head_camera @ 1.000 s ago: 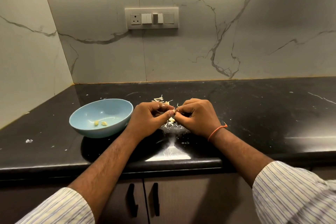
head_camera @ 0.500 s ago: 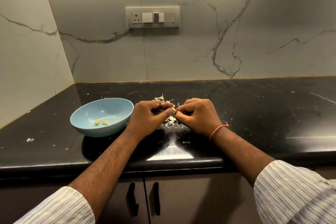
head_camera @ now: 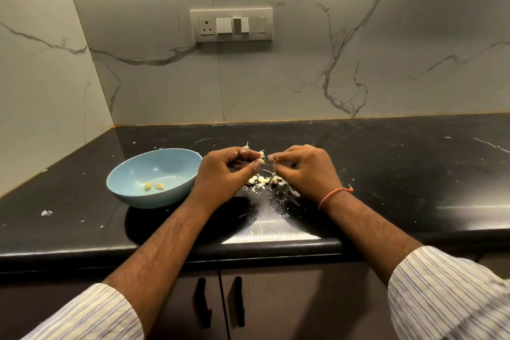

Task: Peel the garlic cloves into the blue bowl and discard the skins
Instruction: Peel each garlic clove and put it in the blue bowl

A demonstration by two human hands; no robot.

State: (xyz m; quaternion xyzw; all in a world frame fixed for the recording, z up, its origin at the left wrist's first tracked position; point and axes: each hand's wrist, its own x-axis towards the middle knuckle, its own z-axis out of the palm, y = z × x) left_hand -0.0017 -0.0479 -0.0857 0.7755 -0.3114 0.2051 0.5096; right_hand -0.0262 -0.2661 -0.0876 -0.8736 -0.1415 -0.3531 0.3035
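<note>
switch panel (head_camera: pixel 231 25) on marble wall (head_camera: pixel 303 63) — black counter (head_camera: pixel 386 174), cabinet handles (head_camera: pixel 219 302).

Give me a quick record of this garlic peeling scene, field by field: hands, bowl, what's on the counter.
left hand: left hand pinches a small garlic clove above the counter
right hand: right hand has curled fingers; whether it holds skin cannot be told
bowl: round light blue bowl on the counter, beside the left hand
bowl contents: two peeled yellowish cloves
counter: glossy black stone countertop
pile: loose cloves and papery skins between the hands
</note>
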